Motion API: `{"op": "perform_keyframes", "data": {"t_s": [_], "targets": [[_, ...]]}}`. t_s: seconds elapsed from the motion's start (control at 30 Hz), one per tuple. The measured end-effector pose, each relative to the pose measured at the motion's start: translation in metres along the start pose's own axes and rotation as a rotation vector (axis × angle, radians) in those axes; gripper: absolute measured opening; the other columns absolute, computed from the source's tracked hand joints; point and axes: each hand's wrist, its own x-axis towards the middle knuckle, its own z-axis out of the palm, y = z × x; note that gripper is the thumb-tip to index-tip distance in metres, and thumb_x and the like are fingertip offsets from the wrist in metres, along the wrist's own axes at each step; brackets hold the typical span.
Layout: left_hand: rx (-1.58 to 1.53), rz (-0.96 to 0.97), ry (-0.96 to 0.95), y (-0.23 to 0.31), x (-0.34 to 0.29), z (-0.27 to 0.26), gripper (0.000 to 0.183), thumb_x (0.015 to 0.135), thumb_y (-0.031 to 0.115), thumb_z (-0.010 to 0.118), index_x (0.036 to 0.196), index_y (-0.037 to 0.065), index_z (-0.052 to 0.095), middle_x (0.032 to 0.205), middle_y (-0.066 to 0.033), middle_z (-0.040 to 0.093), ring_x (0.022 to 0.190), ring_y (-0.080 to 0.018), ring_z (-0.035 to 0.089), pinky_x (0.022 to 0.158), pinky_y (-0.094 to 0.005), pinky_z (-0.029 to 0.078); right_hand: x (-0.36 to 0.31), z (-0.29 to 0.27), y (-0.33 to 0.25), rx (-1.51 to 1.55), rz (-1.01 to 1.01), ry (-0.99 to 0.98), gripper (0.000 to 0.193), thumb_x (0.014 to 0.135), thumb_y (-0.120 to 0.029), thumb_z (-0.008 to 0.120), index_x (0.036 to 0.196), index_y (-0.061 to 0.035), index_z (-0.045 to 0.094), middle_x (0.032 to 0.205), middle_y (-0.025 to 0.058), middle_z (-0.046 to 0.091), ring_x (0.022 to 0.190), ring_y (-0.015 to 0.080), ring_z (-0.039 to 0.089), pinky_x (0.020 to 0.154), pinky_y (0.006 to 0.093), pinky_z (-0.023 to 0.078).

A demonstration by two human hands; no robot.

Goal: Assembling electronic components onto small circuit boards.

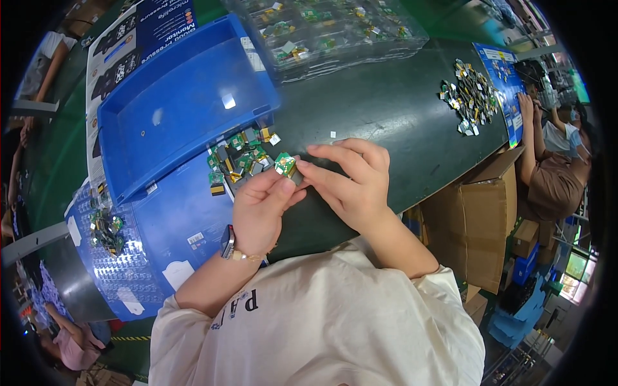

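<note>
A small green circuit board (285, 163) is pinched between the thumb and fingers of my left hand (261, 201). At the board's right edge, the fingertips of my right hand (354, 183) close on it, while an upper finger stays stretched out above. Part of the board is covered by my fingers. Just left of my hands lies a heap of similar green boards (248, 154) with dark and gold-coloured parts. A tiny white square (333, 134) rests on the dark green table beyond my right hand.
A blue plastic bin (187, 90) stands far left, beside stacked clear trays (341, 38) holding boards. A pile of small parts (473, 96) lies at the far right. Cardboard boxes (473, 225) stand right of me. Clear blister packaging (125, 257) sits at left. Other people work on both sides.
</note>
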Motion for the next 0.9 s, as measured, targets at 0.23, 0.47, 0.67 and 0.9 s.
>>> {"op": "perform_keyframes", "data": {"t_s": [0.23,0.47,0.67,0.9], "targets": [[0.095,0.059,0.010,0.002,0.001,0.004,0.028,0.091,0.007,0.054,0.117,0.000,0.056,0.109,-0.0071,0.062,0.098,-0.0143,0.061,0.083,-0.0251,0.051,-0.005,-0.004,0.002,0.068,-0.050,-0.008,0.028,0.059,-0.014,0.075,0.086,-0.0175,0.070,0.098,-0.0028,0.064,0.085,0.0185,0.055,0.075,0.0301,0.038],[0.082,0.054,0.016,-0.002,-0.001,0.000,0.026,0.089,0.005,0.055,0.115,-0.001,0.056,0.108,-0.0082,0.062,0.096,-0.0144,0.061,0.084,-0.0251,0.050,0.002,-0.002,0.003,0.151,0.060,-0.055,0.032,0.060,-0.014,0.074,0.092,-0.0151,0.070,0.104,0.0006,0.062,0.087,0.0220,0.056,0.079,0.0331,0.040],[0.043,0.085,-0.031,-0.002,0.000,0.000,0.027,0.090,0.004,0.054,0.116,-0.001,0.054,0.109,-0.0097,0.062,0.097,-0.0152,0.061,0.085,-0.0272,0.050,-0.008,-0.004,-0.003,0.117,0.023,-0.059,0.032,0.060,-0.012,0.074,0.091,-0.0147,0.071,0.104,0.0010,0.063,0.089,0.0218,0.055,0.079,0.0327,0.040],[0.011,0.076,-0.054,-0.002,0.000,0.003,0.025,0.090,0.005,0.053,0.115,-0.002,0.054,0.109,-0.0109,0.062,0.098,-0.0159,0.061,0.086,-0.0277,0.050,-0.008,-0.002,-0.003,0.318,0.148,-0.047,0.020,0.062,-0.013,0.076,0.080,-0.0118,0.069,0.103,0.0046,0.062,0.091,0.0232,0.055,0.080,0.0345,0.042]]}}
